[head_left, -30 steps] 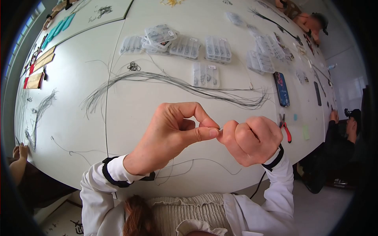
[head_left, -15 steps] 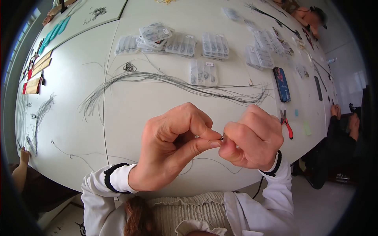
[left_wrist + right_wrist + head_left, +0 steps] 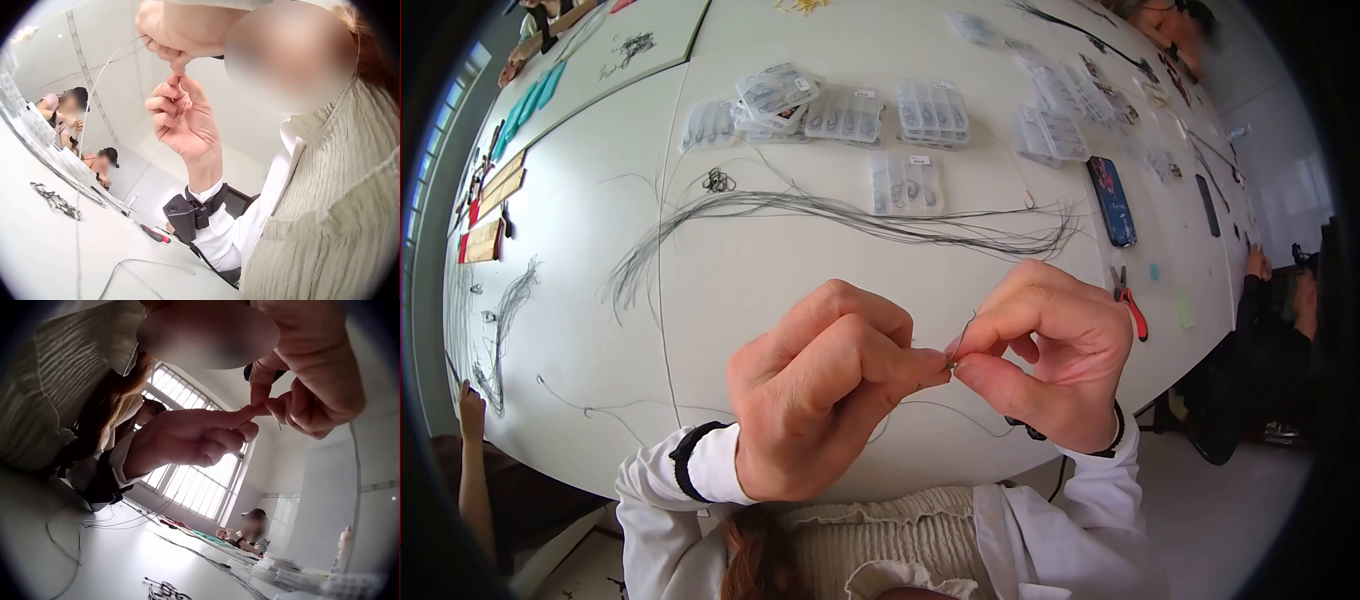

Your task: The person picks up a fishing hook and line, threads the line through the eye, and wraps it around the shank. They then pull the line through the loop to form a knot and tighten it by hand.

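My left hand [image 3: 825, 390] has its fingers curled, thumb and forefinger pinching a thin dark fishing line [image 3: 966, 332]. Right at those fingertips, my right hand [image 3: 1050, 350] pinches the same spot between thumb and forefinger, its other fingers bent. A short end of line rises above the pinch; a tiny dark bit at the fingertips is too small to make out. In the left wrist view, a long strand [image 3: 103, 75] curves from the left hand [image 3: 178, 31] down towards the table. Both hands are raised over the table's near edge.
Behind the hands lies a long bundle of lines [image 3: 800, 208], with clear hook boxes [image 3: 905, 185] beyond it. Red-handled pliers [image 3: 1135, 310] and a dark blue case [image 3: 1111, 203] lie at right. A loose strand [image 3: 610, 408] lies near left. Other people sit around the table.
My left hand has rolled over so its knuckles face up. The right hand has gone from a closed fist to a fingertip pinch, and a bit of line now shows above it.
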A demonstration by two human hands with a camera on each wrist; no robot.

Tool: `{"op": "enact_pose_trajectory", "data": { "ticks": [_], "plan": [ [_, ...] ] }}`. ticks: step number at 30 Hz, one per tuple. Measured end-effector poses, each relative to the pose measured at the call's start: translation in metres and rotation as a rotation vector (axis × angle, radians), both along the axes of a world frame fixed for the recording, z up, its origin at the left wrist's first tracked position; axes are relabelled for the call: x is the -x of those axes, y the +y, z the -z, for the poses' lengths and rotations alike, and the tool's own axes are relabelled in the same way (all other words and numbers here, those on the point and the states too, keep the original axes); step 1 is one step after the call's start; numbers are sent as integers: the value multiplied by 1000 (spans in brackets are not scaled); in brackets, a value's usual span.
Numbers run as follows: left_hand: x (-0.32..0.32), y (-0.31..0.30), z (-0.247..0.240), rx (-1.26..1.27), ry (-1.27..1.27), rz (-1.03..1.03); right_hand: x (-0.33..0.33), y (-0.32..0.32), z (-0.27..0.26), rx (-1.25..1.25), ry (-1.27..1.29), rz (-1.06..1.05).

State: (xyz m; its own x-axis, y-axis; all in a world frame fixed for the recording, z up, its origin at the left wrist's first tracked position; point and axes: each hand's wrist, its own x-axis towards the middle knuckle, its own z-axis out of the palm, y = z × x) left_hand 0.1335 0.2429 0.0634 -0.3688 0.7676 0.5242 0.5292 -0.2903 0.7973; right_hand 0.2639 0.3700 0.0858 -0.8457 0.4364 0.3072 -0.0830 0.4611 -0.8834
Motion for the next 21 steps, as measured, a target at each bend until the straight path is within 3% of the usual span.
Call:
{"op": "enact_pose_trajectory", "data": {
  "ticks": [10,14,16,21],
  "plan": [
    [-2,2,1,46,-32,1,2,-10,-4,-317,-16,107],
    [-1,0,-1,78,-37,3,2,-9,-2,-249,-22,107],
    [-1,0,1,66,9,-12,1,-7,2,-58,-51,74],
    [-4,1,4,47,50,-35,2,-12,4,-89,-59,126]
  ]
}}
